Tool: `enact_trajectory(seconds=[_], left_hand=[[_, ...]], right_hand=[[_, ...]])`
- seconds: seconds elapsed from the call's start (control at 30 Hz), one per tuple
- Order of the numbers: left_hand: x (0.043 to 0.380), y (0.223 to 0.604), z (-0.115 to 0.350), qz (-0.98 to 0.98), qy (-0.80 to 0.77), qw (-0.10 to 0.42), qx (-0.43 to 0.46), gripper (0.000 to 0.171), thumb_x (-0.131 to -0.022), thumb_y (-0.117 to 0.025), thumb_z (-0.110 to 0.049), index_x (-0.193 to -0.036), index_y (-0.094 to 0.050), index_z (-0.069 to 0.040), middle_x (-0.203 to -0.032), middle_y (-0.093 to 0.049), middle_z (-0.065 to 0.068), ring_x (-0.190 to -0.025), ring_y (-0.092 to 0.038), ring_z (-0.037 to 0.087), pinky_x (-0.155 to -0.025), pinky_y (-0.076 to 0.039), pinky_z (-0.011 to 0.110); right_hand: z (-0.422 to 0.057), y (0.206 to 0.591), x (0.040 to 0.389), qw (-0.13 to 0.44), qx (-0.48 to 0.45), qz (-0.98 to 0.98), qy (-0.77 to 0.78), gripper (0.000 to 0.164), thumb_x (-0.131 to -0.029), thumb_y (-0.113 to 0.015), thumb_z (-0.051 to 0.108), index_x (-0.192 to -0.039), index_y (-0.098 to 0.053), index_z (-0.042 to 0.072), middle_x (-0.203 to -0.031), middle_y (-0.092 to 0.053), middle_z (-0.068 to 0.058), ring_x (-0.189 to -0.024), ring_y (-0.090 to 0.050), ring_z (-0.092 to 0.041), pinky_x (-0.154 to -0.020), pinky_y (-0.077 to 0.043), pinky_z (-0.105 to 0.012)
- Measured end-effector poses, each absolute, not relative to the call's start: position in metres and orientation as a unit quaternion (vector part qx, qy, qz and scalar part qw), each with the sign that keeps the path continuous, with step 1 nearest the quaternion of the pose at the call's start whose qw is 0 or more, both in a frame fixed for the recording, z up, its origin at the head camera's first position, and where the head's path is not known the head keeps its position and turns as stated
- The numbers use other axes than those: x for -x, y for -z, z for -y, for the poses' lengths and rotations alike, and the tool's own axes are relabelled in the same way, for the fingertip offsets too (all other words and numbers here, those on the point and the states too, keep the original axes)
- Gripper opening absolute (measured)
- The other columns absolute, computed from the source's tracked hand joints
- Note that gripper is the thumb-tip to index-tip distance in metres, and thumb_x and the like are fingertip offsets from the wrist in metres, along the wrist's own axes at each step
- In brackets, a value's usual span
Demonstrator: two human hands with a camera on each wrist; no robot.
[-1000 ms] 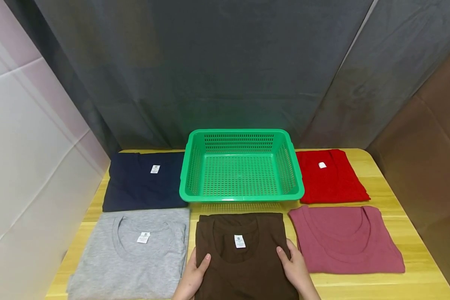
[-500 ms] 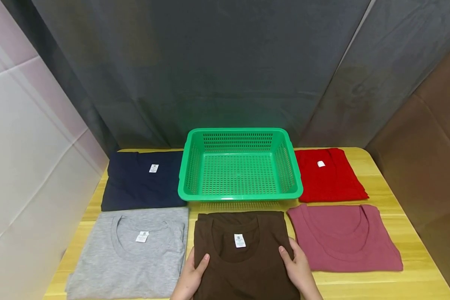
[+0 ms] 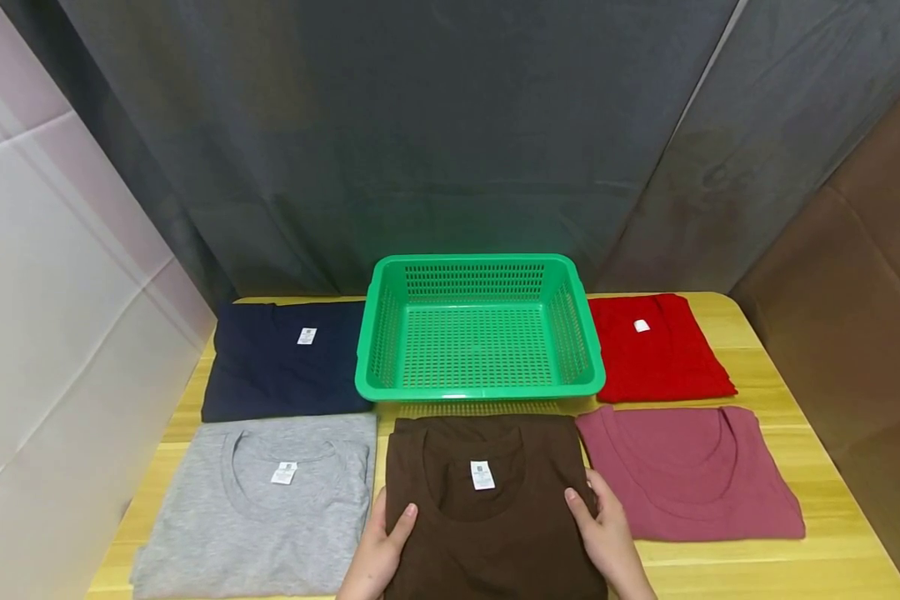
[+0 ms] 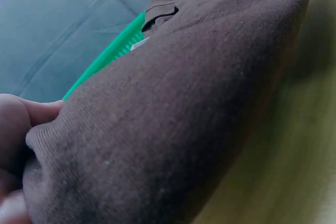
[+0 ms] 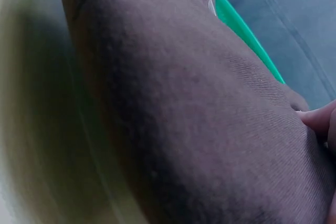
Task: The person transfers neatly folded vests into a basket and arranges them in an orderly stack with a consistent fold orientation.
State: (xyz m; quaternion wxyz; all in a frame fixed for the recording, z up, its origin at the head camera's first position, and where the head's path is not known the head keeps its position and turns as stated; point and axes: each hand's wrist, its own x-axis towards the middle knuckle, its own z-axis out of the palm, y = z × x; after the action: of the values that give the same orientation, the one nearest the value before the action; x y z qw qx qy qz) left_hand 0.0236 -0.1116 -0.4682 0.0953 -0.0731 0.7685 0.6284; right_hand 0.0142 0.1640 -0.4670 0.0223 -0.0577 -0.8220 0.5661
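Note:
A folded dark brown T-shirt (image 3: 487, 542) with a white neck label is at the front middle of the head view. My left hand (image 3: 378, 546) grips its left edge, thumb on top and fingers underneath. On the opposite edge my right hand (image 3: 607, 529) pinches it the same way. Both wrist views show the brown cloth (image 4: 152, 124) from close by, bulging in front of the wooden surface, with a dark shadow below it. Just behind the shirt stands a green plastic basket (image 3: 480, 394) with nothing inside.
A navy shirt (image 3: 270, 367) and a grey shirt (image 3: 285, 525) lie folded on the left. To the right are a red shirt (image 3: 656, 358) and a dusty-pink shirt (image 3: 690, 492). The wooden table (image 3: 787, 575) meets a grey curtain (image 3: 480, 125) at the back.
The brown shirt appears slightly larger and its far edge sits a little higher in view. My right hand has shifted slightly right with it. The basket and other shirts stay put.

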Motion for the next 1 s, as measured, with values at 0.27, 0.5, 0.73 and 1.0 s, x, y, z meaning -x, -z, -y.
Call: enact_trajectory(seconds=[0.27, 0.5, 0.73, 1.0], left_hand=[[-0.023, 0.461, 0.112, -0.749, -0.652, 0.097, 0.063, 0.049, -0.094, -0.049, -0.020, -0.136, -0.031, -0.001, -0.123, -0.048, 0.019, -0.097, -0.049, 0.003, -0.082, -0.042, 0.023], [-0.026, 0.456, 0.116, -0.769, -0.634, 0.069, 0.041, 0.045, -0.094, -0.048, -0.015, -0.133, -0.033, 0.002, -0.121, -0.049, 0.019, -0.098, -0.047, -0.003, -0.084, -0.041, 0.021], [-0.026, 0.450, 0.115, -0.753, -0.656, 0.049, 0.017, 0.044, -0.095, -0.045, -0.010, -0.134, -0.031, 0.004, -0.123, -0.046, 0.023, -0.098, -0.047, -0.006, -0.083, -0.042, 0.018], [-0.024, 0.446, 0.114, -0.731, -0.679, 0.069, 0.026, 0.045, -0.095, -0.044, -0.010, -0.135, -0.029, 0.003, -0.121, -0.047, 0.024, -0.093, -0.053, 0.000, -0.079, -0.045, 0.021]], right_hand=[[-0.162, 0.460, -0.017, 0.049, 0.067, 0.815, -0.573, 0.020, -0.088, -0.055, 0.003, -0.107, -0.053, -0.001, -0.086, -0.063, -0.014, -0.064, -0.057, -0.002, -0.058, -0.048, -0.025], [-0.159, 0.455, -0.020, 0.050, 0.067, 0.808, -0.584, 0.020, -0.088, -0.055, 0.002, -0.108, -0.053, -0.001, -0.086, -0.063, -0.011, -0.065, -0.058, -0.003, -0.057, -0.049, -0.026], [-0.158, 0.448, -0.021, 0.064, 0.060, 0.803, -0.589, 0.021, -0.088, -0.054, 0.002, -0.109, -0.054, -0.001, -0.085, -0.063, -0.005, -0.067, -0.058, -0.003, -0.059, -0.049, -0.025], [-0.160, 0.437, -0.021, 0.064, 0.052, 0.816, -0.572, 0.024, -0.089, -0.054, 0.004, -0.113, -0.054, 0.002, -0.091, -0.063, -0.009, -0.071, -0.057, -0.003, -0.061, -0.049, -0.026]])
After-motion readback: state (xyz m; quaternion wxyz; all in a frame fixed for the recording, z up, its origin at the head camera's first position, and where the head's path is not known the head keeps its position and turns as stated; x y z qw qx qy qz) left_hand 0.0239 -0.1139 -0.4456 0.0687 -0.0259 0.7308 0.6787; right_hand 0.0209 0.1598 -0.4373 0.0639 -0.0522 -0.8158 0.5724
